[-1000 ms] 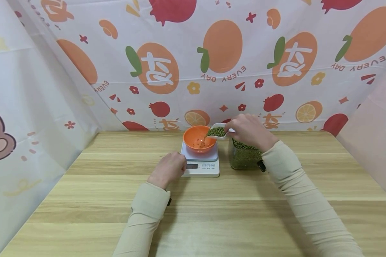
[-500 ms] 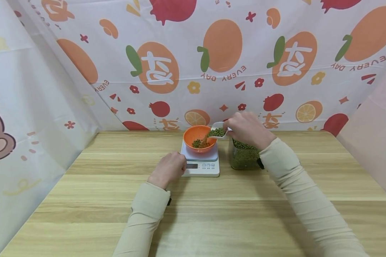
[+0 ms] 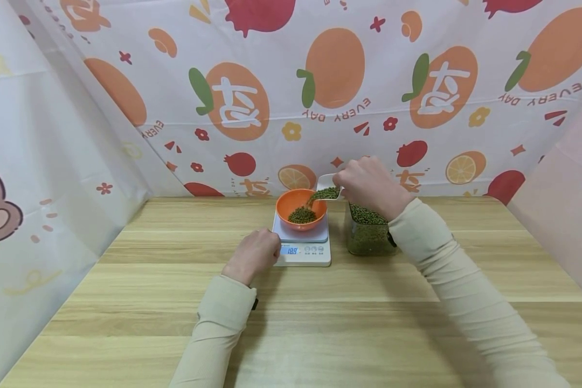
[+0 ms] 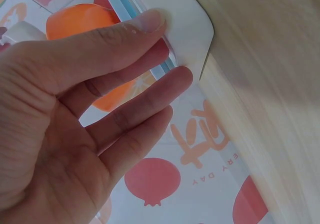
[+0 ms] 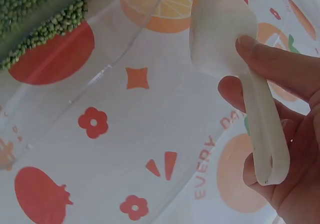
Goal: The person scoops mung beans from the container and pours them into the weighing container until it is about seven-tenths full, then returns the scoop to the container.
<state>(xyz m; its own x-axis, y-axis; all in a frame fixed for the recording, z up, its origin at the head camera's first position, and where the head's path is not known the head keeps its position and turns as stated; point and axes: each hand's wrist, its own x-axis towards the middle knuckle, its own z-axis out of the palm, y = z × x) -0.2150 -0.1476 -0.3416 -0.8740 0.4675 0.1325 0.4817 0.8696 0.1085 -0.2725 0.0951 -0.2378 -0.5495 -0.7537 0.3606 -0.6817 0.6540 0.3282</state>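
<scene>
My right hand (image 3: 371, 186) grips the handle of a white plastic scoop (image 5: 220, 29), tilted with its mouth over the bowl's right rim. Mung beans (image 3: 327, 193) lie in the scoop and pour from its lip. More mung beans (image 3: 302, 215) gather in the bottom of the orange bowl (image 3: 285, 203), which stands on a white kitchen scale (image 3: 303, 261). The scale's lit display (image 3: 289, 250) appears to read 18.8. My left hand (image 3: 255, 251) touches the scale's left front corner with thumb and fingertips; in the left wrist view its fingers (image 4: 135, 109) are extended along that edge.
A clear square container (image 3: 368, 240) of mung beans stands right of the scale, under my right wrist. Fruit-printed cloth (image 3: 291, 108) hangs along the back edge of the wooden table (image 3: 320, 323). Another cloth (image 3: 68, 151) covers the left side.
Beans have built up in the bowl, which held only a few scattered ones. My right hand has raised the scoop slightly. The display now shows lit digits; my left hand stays in place.
</scene>
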